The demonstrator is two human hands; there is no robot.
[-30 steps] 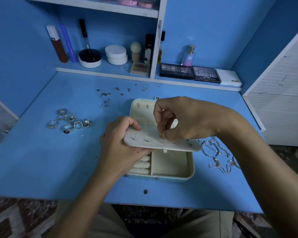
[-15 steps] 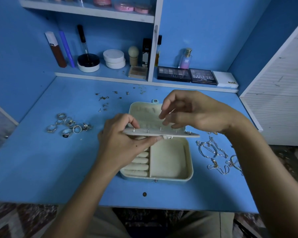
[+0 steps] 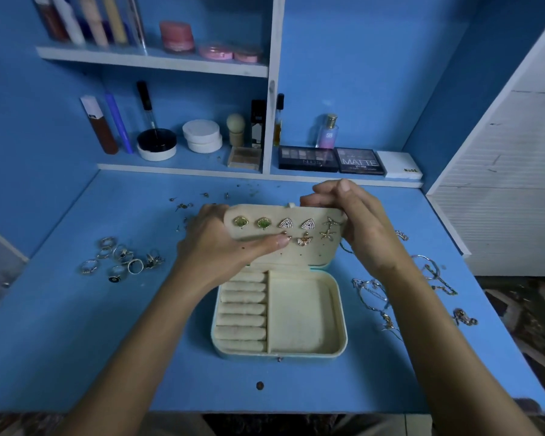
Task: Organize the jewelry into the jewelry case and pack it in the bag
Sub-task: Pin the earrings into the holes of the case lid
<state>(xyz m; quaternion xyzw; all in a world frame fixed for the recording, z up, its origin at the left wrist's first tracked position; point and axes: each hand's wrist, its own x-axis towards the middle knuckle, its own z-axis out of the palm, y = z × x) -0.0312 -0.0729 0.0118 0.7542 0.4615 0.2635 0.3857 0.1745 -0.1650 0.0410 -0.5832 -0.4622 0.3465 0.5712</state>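
Note:
A cream jewelry case (image 3: 337, 313) lies open on the blue desk, with ring rolls on its left and a bare compartment on its right. Its earring panel (image 3: 309, 256) stands upright over the far edge, faces me and carries several stud earrings (image 3: 285, 224). My left hand (image 3: 221, 247) grips the panel's left side, thumb across its front. My right hand (image 3: 356, 221) holds its top right corner. Several rings (image 3: 120, 259) lie to the left, necklaces and bracelets (image 3: 375, 297) to the right, loose earring backs (image 3: 183, 206) behind the left hand.
Shelves at the back hold makeup: eyeshadow palettes (image 3: 331, 158), jars (image 3: 202, 136), tubes and a perfume bottle (image 3: 328, 133). A white slatted panel (image 3: 510, 184) stands at the right. A small brown spot (image 3: 260, 385) sits near the desk's front edge.
The earring panel was held flat with its pins up; it has now been turned upright so the earrings face me. My right hand moved from above it to its top right corner.

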